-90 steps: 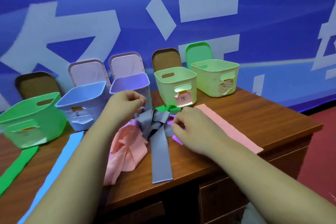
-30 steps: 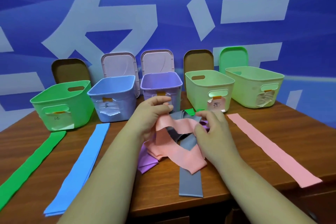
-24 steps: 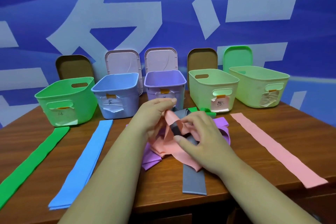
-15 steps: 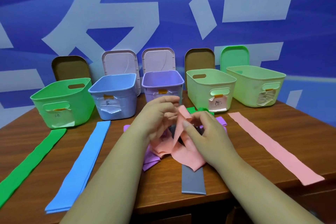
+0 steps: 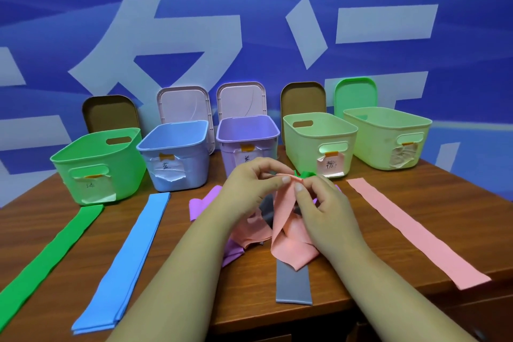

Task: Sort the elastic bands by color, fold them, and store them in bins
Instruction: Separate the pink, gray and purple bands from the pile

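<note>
Both hands meet over a tangled pile of bands at the table's middle. My left hand [image 5: 255,189] and my right hand [image 5: 322,205] each pinch the top edge of a pink band [image 5: 288,230], which hangs down from my fingers onto the pile. Under it lie a grey band [image 5: 294,283], a purple band [image 5: 202,203] and a bit of a green band [image 5: 306,174]. Flat on the table lie a long green band [image 5: 47,258], a blue band [image 5: 130,255] and another pink band [image 5: 410,230]. Five open bins stand behind: green [image 5: 97,166], blue [image 5: 177,158], purple [image 5: 247,141] and two pale green [image 5: 319,144], [image 5: 388,139].
Bin lids [image 5: 183,105] lean against the blue wall behind the bins. The wooden table [image 5: 172,219] ends close at the front and at the right, where the laid-out pink band reaches the edge.
The pink band has been drawn up out of the pile. My hands have come together at its top edge, and it now hangs from both pinches.
</note>
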The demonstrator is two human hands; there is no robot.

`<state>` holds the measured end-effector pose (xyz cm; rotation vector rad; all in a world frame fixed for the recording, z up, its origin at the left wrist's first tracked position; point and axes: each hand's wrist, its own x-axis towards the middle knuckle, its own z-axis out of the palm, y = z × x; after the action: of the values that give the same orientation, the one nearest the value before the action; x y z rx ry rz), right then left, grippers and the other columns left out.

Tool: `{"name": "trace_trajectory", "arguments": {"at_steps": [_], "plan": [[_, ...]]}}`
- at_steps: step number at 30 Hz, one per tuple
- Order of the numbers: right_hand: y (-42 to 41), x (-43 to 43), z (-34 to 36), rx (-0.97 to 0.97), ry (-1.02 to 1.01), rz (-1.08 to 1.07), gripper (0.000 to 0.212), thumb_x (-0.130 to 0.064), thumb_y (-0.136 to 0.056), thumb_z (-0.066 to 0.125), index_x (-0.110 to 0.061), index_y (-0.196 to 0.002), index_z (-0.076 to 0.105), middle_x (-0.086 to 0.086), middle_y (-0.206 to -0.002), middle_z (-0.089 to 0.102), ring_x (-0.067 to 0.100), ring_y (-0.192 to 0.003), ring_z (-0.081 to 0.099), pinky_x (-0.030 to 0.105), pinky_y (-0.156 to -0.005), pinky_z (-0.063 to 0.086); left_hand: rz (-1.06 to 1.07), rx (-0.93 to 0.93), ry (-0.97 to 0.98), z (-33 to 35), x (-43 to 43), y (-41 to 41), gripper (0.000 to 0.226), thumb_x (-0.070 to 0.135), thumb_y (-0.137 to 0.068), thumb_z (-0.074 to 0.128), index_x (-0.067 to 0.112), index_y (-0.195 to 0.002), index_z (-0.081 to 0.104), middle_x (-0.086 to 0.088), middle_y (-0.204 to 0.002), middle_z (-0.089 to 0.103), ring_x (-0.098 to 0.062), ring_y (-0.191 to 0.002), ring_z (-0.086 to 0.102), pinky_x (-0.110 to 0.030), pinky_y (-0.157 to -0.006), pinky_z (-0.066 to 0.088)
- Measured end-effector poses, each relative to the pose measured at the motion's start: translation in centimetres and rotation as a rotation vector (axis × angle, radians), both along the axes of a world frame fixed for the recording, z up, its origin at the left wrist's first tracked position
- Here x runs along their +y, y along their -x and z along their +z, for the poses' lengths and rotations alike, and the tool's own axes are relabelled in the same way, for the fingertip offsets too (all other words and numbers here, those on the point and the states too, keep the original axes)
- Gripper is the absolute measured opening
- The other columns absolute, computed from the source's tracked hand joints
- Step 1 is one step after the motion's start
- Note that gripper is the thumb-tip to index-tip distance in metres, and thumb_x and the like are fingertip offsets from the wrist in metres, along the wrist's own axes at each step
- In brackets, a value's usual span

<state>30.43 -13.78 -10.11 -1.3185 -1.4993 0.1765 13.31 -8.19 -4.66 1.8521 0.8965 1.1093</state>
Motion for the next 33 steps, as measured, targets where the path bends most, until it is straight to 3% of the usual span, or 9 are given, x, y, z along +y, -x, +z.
{"name": "trace_trajectory", "arguments": {"at_steps": [4,8,11,15,18,21,25,29,33], "plan": [[-0.2,-0.2,-0.2,0.067,0.051,0.048,0.009,-0.043,-0.098,0.066,-0.034,-0.1,0.064,-0.017,-0.103,0.066,0.001,-0.101,0.061,0.022,-0.082,0.046,0.008,-0.131,-0.055,2.0,0.1,-0.2,0.011,0.008,-0.097,0.072,0.012,-0.104,0.079,0.0,-0.102,0.079,-0.008,-0.098,0.071,-0.026,-0.091,0.057],[-0.1,-1.0,0.0,0.111,0.059,0.157,0.037,-0.06,-0.087,0.063,-0.04,-0.117,0.062,-0.022,-0.118,0.067,0.0,-0.117,0.061,0.027,-0.098,0.05,0.072,-0.227,-0.058,6.3,-0.1,-0.3,0.011,0.01,-0.098,0.071,0.017,-0.097,0.079,0.009,-0.089,0.077,-0.003,-0.082,0.066,-0.017,-0.071,0.053],[-0.3,-1.3,0.2,0.105,0.053,0.167,0.048,-0.066,-0.082,0.064,-0.042,-0.123,0.059,-0.024,-0.123,0.065,0.0,-0.122,0.059,0.027,-0.102,0.05,0.11,-0.22,-0.088,9.3,-0.4,-0.5,0.008,0.017,-0.098,0.072,0.018,-0.1,0.08,-0.002,-0.095,0.078,-0.01,-0.084,0.067,-0.023,-0.067,0.058],[-0.3,-1.4,0.2,0.101,0.116,0.179,0.062,-0.075,-0.078,0.065,-0.044,-0.13,0.057,-0.025,-0.129,0.063,-0.002,-0.126,0.057,0.033,-0.107,0.05,0.123,-0.135,-0.196,12.4,-0.4,-1.1,0.01,0.021,-0.096,0.073,0.025,-0.099,0.081,0.007,-0.098,0.079,-0.006,-0.084,0.069,-0.027,-0.073,0.055],[-0.1,-1.5,0.4,0.105,0.132,0.189,0.057,-0.072,-0.078,0.067,-0.04,-0.125,0.06,-0.019,-0.119,0.069,-0.001,-0.115,0.063,0.034,-0.099,0.054,0.139,-0.113,-0.201,14.1,-0.4,-1.6,0.01,0.022,-0.094,0.073,0.027,-0.097,0.081,0.007,-0.093,0.079,-0.009,-0.08,0.068,-0.029,-0.072,0.054],[0.0,-1.7,0.8,0.127,0.107,0.162,0.045,-0.067,-0.08,0.066,-0.039,-0.115,0.062,-0.017,-0.11,0.07,-0.001,-0.106,0.065,0.026,-0.089,0.054,0.095,-0.16,-0.161,15.5,-0.4,-1.9,0.01,0.019,-0.095,0.072,0.023,-0.097,0.081,0.005,-0.087,0.077,-0.013,-0.075,0.067,-0.032,-0.07,0.055],[-0.1,-1.9,1.1,0.162,0.114,0.173,0.022,-0.046,-0.092,0.073,-0.037,-0.109,0.064,-0.019,-0.104,0.071,-0.001,-0.101,0.066,0.02,-0.084,0.051,0.04,-0.236,-0.111,16.7,-0.6,-2.0,0.013,0.017,-0.096,0.072,0.014,-0.105,0.08,-0.003,-0.094,0.076,-0.019,-0.082,0.066,-0.037,-0.074,0.057],[-0.1,-1.9,1.2,0.223,0.144,0.21,0.015,-0.039,-0.096,0.072,-0.037,-0.109,0.065,-0.029,-0.105,0.07,-0.005,-0.099,0.066,0.019,-0.083,0.051,0.036,-0.28,-0.057,17.3,-0.8,-2.2,0.013,0.015,-0.096,0.072,0.012,-0.106,0.08,-0.006,-0.092,0.074,-0.022,-0.084,0.063,-0.04,-0.078,0.057],[-0.3,-1.8,0.9,0.21,0.156,0.168,0.013,-0.037,-0.096,0.072,-0.038,-0.107,0.064,-0.025,-0.098,0.07,-0.003,-0.093,0.066,0.011,-0.074,0.048,0.124,-0.275,-0.066,17.5,-0.7,-2.3,0.011,0.017,-0.097,0.071,0.014,-0.103,0.08,-0.003,-0.087,0.074,-0.019,-0.077,0.065,-0.035,-0.074,0.061]]}}
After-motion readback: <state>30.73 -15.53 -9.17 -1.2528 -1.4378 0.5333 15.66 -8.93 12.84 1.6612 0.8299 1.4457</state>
